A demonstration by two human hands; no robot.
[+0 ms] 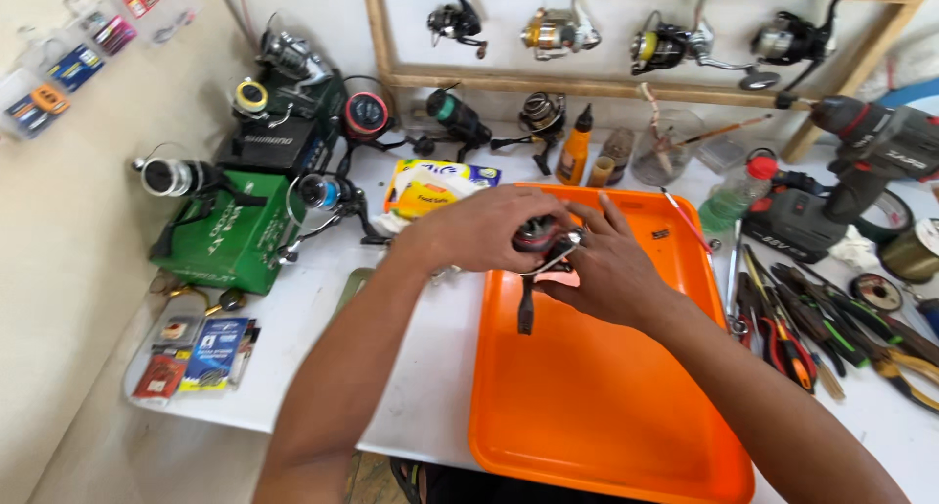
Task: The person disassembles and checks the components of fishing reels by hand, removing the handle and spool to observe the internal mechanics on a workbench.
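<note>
I'm cupping the small black-and-red metal spinning reel (544,240) in my left hand (479,228), right hand (606,266) gripping its far side, both closed over the orange plastic tray (606,406). I'm judging this as mid-service; next needs a steady hold while fingers work its parts.

Our two hands meet over the orange tray (606,416)

Our left hand (484,228) curls palm-down above the tray's far-left corner; our right hand (611,269) closes in beside it, fingers (608,218) spread, both forearms angling inward.
</note>
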